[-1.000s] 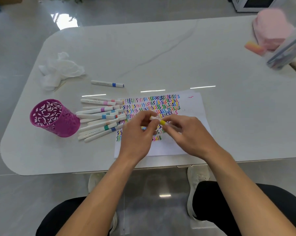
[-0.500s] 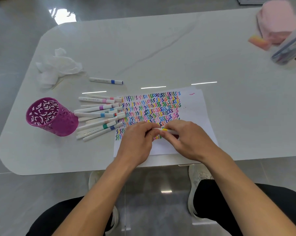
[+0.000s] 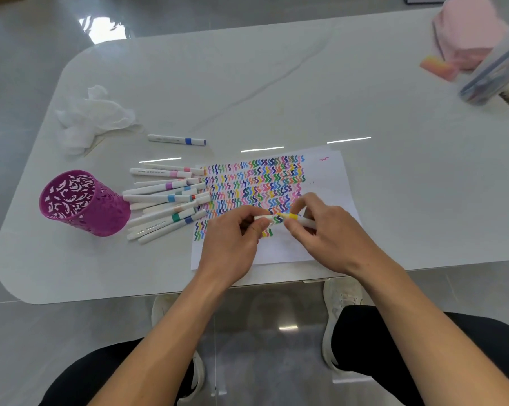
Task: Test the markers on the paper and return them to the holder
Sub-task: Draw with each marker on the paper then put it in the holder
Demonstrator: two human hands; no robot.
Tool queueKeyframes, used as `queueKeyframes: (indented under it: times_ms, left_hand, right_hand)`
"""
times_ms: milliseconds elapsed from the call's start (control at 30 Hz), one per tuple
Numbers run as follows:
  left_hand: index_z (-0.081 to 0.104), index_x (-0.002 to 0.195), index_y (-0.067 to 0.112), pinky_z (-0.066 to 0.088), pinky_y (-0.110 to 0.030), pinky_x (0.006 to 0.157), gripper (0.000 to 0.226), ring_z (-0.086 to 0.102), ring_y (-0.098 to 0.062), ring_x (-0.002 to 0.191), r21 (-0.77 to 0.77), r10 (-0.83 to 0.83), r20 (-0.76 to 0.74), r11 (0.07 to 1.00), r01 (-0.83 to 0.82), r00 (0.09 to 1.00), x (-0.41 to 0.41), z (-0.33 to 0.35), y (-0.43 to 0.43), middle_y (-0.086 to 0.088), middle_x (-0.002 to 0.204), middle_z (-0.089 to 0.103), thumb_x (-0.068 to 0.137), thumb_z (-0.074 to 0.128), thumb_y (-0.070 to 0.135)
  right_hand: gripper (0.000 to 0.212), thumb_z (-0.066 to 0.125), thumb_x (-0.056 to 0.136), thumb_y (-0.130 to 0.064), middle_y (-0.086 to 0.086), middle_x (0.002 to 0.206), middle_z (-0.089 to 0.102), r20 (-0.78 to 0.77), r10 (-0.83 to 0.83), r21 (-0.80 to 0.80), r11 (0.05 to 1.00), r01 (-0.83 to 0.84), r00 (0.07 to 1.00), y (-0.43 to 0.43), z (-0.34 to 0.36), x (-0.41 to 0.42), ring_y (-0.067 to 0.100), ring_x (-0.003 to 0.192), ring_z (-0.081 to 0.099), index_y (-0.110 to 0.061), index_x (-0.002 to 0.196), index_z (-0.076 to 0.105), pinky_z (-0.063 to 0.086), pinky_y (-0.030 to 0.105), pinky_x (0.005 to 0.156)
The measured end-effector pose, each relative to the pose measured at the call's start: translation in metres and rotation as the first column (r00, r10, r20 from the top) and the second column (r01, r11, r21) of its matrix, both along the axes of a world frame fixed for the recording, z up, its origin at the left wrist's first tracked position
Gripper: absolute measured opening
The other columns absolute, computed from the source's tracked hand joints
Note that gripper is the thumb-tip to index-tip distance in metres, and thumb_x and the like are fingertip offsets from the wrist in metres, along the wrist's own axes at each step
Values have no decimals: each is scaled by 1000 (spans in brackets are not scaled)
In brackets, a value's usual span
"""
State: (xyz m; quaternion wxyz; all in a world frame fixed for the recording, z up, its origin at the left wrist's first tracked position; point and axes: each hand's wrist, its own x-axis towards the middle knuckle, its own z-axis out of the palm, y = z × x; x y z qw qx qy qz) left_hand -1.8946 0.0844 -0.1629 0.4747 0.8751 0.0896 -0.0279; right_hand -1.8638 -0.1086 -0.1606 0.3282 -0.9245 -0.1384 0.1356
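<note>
Pinching a yellow-banded marker (image 3: 291,215) from both ends. The left hand (image 3: 229,241) has its fingertips curled round the white end piece, and the right hand (image 3: 332,238) grips the barrel just past the yellow band. The marker sits roughly level between the two hands, right over the lower rows of squiggles on the paper (image 3: 329,177).

Honestly can't tell if the cap is seated or slightly off, since the fingers crowd the join. Most of the barrel is buried under the right hand too.

A pile of markers (image 3: 165,200) lies left of the sheet, tips reaching its edge. The purple cut-out holder (image 3: 83,200) is just beside the pile's other end. One blue-banded marker (image 3: 177,140) lies on its own behind the pile, with a crumpled tissue (image 3: 92,118) further back. At the far right there's a blurry pink thing (image 3: 469,33) and a clear case (image 3: 499,71) cut off by the frame.

It's a glossy white table (image 3: 276,83) with rounded corners and faint veins, on a shiny grey tile floor (image 3: 27,347). Black trousers and white shoes show below the edge.
</note>
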Motion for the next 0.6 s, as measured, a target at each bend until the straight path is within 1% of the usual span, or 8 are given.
queueKeyframes:
  times_ms: [67,133,200,267,333,433,500,600]
  left_hand:
    - [72,99,34,44,-3,66,8,63,5,78,46,12,27,999,-13,1000,2,0,0,21,78,68,93,72,29]
    - [73,102,33,42,-1,68,11,61,7,84,98,2,50,995,-7,999,3,-1,-1,24,83,66,91,73,27]
    - [73,101,32,42,0,68,12,61,8,85,128,-10,51,992,3,999,4,-2,-1,24,85,67,90,74,26]
    - [74,97,32,41,1,68,12,61,7,83,143,-6,44,990,-1,999,5,-2,-1,24,84,67,88,76,25]
    - [75,93,34,40,0,66,13,62,3,81,172,-8,39,985,1,999,6,-3,-2,23,83,66,85,78,24]
    - [77,94,33,36,-5,68,15,59,-3,79,243,-23,37,970,13,999,7,-4,-4,16,92,64,82,82,25]
    - [78,96,32,44,-16,73,16,59,-5,82,262,-23,33,965,13,999,7,-6,-5,13,95,61,82,82,26]
    - [78,99,30,47,-26,79,17,58,-11,88,314,-42,3,949,39,999,8,-9,-4,11,96,58,83,82,27]
  right_hand:
    - [16,57,105,-26,-5,78,58,-58,-66,90,993,71,996,-5,-1,0,10,64,57,-26,112,43,46,33,60]
    - [19,56,105,-20,-2,90,63,-107,-124,179,974,142,986,-9,-2,2,8,70,61,-29,113,40,44,22,59]
    - [20,55,106,-18,-5,105,68,-133,-153,286,940,186,979,-11,-2,3,6,76,67,-33,115,46,45,13,62]
    - [29,57,106,-13,-13,112,67,-140,-192,388,892,232,971,-12,-4,3,8,73,71,-38,120,60,51,14,65]
    - [36,58,104,-5,-15,106,71,-156,-247,447,846,291,956,-12,-7,4,8,69,71,-34,119,73,53,15,67]
    - [37,55,102,3,-5,95,77,-256,-276,513,773,373,926,-13,-10,6,11,68,70,-23,114,79,55,18,68]
    - [44,48,99,7,-4,92,78,-321,-281,538,731,419,904,-12,-11,5,12,70,72,-20,110,81,55,17,69]
    - [55,35,99,9,0,100,81,-414,-265,589,651,479,871,-10,-15,4,17,92,78,-18,108,81,60,22,83]
